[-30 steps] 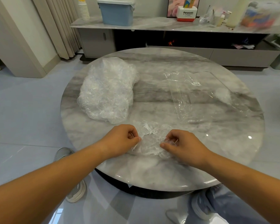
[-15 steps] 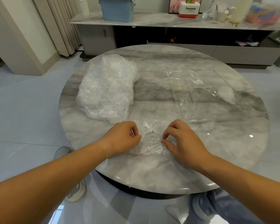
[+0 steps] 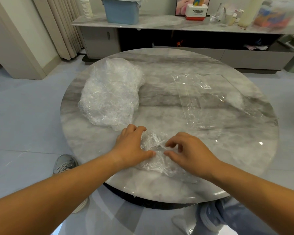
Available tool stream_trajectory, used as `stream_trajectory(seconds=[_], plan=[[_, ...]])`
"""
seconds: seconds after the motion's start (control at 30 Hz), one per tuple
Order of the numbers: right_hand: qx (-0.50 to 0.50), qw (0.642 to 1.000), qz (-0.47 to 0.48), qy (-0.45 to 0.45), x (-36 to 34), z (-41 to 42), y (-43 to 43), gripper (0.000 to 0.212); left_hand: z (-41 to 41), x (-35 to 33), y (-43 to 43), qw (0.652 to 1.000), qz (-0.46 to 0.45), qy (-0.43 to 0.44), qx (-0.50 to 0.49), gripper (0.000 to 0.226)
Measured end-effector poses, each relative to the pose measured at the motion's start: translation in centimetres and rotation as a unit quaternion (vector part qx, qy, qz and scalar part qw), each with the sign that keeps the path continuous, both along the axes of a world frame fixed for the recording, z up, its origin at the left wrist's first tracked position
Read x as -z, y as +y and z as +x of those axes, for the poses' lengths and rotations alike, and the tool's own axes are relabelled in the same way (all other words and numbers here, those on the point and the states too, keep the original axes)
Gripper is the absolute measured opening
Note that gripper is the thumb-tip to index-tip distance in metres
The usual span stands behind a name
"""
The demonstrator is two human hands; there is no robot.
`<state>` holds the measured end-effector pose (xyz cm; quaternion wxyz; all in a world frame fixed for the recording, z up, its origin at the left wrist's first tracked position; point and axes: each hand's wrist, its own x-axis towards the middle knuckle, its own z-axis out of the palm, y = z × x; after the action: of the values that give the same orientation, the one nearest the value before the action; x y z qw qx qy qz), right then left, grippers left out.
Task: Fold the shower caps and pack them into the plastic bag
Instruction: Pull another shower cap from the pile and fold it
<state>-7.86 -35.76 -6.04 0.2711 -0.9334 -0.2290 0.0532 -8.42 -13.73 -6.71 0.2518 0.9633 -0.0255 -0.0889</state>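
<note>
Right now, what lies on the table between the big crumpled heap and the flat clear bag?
Nothing: the head view shows only bare marble table between the heap of shower caps and the plastic bag.

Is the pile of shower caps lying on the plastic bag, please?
No, the pile lies apart from the plastic bag, with bare table between them.

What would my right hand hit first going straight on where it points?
The right hand points left, so first the crumpled shower cap, then probably the left hand close behind.
</note>
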Motion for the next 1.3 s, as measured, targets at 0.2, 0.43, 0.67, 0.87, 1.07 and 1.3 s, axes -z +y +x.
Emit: stream_trajectory(seconds=[0.2,0.43,0.67,0.87,1.07,1.3], plan=[[0.085,0.996,-0.008,-0.008,-0.1,1.6,0.9,0.034,-0.2,0.4,0.2,0.999,-0.025,0.024,-0.004,0.099],[0.117,0.983,0.068,0.124,-0.1,2.5,1.6,0.010,-0.7,0.5,0.2,1.000,-0.013,0.013,-0.001,0.099],[0.038,0.986,0.142,0.081,-1.4,0.9,1.1,0.010,-0.7,0.1,0.1,0.999,-0.028,0.010,-0.010,0.104],[-0.107,0.994,0.027,-0.017,0.4,-1.6,-0.5,0.016,-0.6,-1.5,1.7,0.992,-0.082,0.091,0.030,0.105],[-0.187,0.975,-0.060,-0.100,1.5,-3.7,-1.1,0.034,-1.1,-3.8,2.5,0.977,-0.075,0.191,0.057,0.113],[-0.197,0.967,-0.125,-0.106,1.5,-4.6,-1.3,0.040,-1.5,-2.7,0.8,0.991,0.007,0.131,0.008,0.063]])
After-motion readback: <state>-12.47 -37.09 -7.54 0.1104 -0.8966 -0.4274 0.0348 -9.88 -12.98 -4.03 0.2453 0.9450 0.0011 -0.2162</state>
